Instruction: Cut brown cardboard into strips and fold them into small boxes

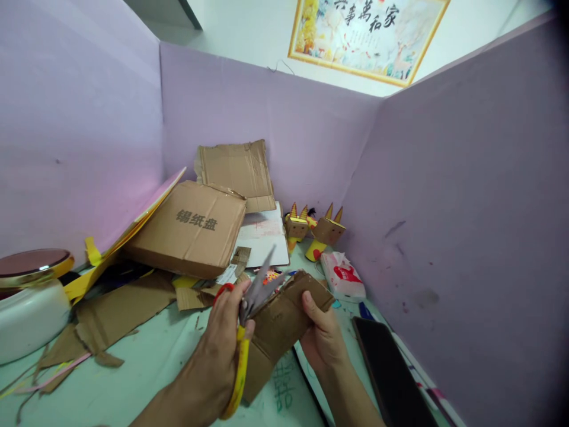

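My left hand [214,356] is closed round the red and yellow handles of a pair of scissors [242,370]. The blades are spread apart and point up and away, lying along the upper left edge of a brown piece of cardboard [280,323]. Whether a blade touches the cardboard I cannot tell. My right hand [324,332] grips that creased piece near its right end, thumb on top and fingers underneath. The piece is tilted above the pale green tabletop [164,362].
A closed cardboard box [191,231] and scraps [120,308] lie at the left, near a white lidded container [31,314]. Horned cardboard figures [326,230] and a tissue pack [342,276] stand behind. A black phone-like slab [391,373] lies right. Purple panels [275,118] enclose the table.
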### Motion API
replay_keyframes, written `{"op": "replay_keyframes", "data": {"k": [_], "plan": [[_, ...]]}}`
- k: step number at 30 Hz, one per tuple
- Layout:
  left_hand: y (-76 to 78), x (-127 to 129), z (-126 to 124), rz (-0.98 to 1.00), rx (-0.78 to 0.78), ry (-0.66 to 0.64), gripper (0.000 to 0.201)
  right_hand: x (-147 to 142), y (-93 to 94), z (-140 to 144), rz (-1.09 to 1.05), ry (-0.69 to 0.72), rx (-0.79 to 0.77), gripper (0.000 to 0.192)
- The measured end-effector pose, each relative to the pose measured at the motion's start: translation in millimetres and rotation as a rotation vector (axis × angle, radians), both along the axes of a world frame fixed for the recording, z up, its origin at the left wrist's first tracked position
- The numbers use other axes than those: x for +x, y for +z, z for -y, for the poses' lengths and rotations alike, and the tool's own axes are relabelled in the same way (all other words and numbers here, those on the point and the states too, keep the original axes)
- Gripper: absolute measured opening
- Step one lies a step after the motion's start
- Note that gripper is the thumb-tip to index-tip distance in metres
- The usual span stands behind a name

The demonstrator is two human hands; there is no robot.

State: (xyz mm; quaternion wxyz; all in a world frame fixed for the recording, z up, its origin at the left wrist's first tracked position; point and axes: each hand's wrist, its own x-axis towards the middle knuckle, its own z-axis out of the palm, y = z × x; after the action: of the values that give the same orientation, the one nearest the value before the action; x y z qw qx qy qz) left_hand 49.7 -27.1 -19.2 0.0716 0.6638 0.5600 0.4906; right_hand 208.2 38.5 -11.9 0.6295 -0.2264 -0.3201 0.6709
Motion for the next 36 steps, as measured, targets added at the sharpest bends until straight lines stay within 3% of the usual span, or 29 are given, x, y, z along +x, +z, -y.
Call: {"op": "replay_keyframes", "data": {"k": [6,8,14,20,23,28,31,34,35,36], "plan": [[12.0,-1,1,0.317,-0.244,-0.212,0.028,-8,-3.5,9,0.078,0.346,-0.072,0.038],[11.7,-2,-3,0.368,-0.292,-0.248,0.025,-12,-6.6,10,0.103,0.383,-0.073,0.042],[3.9,-8,-19,0.423,-0.196,0.064,0.024,-23,-20.3,8,0.26,0.296,-0.124,0.047],[-3.5,-10,-28,0.433,-0.105,0.085,0.018,-30,-23.7,13,0.458,0.205,-0.164,0.034],[-1.6,-19,-31,0.405,-0.051,0.163,0.013,-19,-24.8,2,0.462,0.186,-0.193,0.026],[13.3,-50,-30,0.388,-0.008,0.27,0.016,-3,-39.8,-25,0.541,-0.058,-0.091,0.029],[16.9,-54,-27,0.625,-0.085,0.117,0.025,-6,-40.5,-24,0.587,-0.135,-0.073,0.034],[14.7,-37,-20,0.777,-0.219,-0.09,0.027,-13,-25.9,-6,0.564,-0.236,0.043,0.044],[13.6,-29,-18,0.769,-0.249,-0.134,0.026,-15,-19.8,1,0.501,-0.184,0.085,0.046],[12.5,-21,-15,0.741,-0.271,-0.163,0.025,-16,-14.3,8,0.407,-0.046,0.096,0.047]]}}
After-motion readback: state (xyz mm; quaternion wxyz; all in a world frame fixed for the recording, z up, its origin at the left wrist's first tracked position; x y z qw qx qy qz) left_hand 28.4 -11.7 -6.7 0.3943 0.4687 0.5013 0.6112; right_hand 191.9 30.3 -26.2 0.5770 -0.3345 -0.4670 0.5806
